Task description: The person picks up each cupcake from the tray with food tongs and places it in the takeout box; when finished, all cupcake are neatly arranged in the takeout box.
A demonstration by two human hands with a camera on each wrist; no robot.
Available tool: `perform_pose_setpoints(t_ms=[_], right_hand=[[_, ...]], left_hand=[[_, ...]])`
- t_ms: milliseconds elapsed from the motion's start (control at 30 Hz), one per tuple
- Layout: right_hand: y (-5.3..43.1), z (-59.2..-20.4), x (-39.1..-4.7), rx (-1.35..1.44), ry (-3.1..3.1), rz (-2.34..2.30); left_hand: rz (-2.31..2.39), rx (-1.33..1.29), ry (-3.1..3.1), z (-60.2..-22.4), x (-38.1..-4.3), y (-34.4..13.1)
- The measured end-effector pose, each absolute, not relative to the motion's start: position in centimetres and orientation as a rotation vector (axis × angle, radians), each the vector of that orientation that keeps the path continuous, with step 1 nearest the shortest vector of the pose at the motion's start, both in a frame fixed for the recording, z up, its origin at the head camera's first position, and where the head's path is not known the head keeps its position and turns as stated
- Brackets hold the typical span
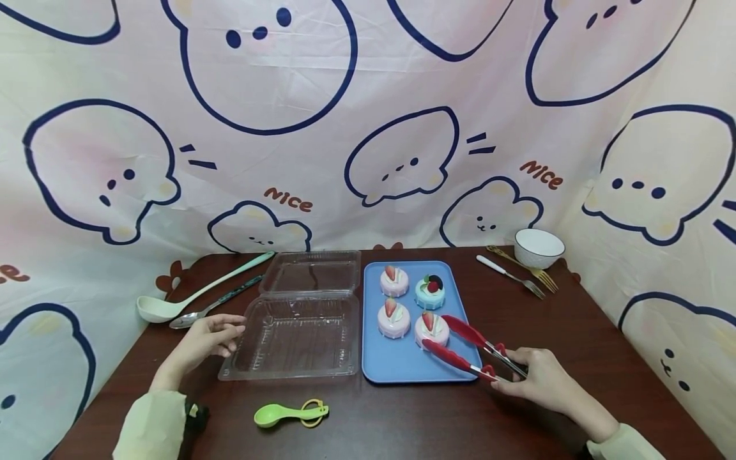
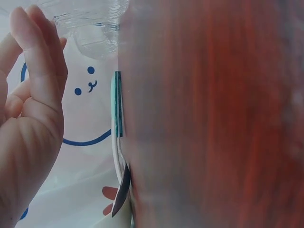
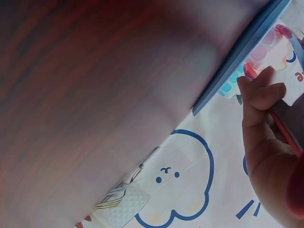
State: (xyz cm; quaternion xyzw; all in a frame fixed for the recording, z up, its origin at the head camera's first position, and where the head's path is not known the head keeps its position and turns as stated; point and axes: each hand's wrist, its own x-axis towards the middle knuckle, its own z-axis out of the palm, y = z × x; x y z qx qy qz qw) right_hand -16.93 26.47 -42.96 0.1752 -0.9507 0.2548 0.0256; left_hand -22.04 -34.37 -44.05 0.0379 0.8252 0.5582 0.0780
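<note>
Red tongs around a pink cake on a blue tray

Grips the tongs with a curled right hand, off the tray's front right corner, tips parted either side of the cake, just right of the tray's middle; contact unclear. Holds nothing in the left hand, fingers loosely bent, well left of the tray, beyond most of the clear container. Could dent the cake, if soft, through too hard a squeeze; could shed its strawberry through an off-centre, tilting grip.
</note>
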Motion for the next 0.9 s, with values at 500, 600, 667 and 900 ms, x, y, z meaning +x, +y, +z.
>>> perform_pose_setpoints(t_ms=[500,600,667,900], right_hand=[[26.38,-42.69,-16.93,0.540,-2.962,0.776],[26.43,-42.70,-16.99,0.550,-2.966,0.793],[26.46,-42.71,-17.01,0.559,-2.964,0.799],[26.37,-42.78,-16.96,0.572,-2.952,0.808]], left_hand=[[1.677,0.136,2.500,-44.10,-21.86,-34.44],[1.658,0.134,2.506,-44.10,-21.68,-34.54],[1.650,0.130,2.499,-44.07,-21.55,-34.58],[1.641,0.127,2.475,-44.04,-21.42,-34.67]])
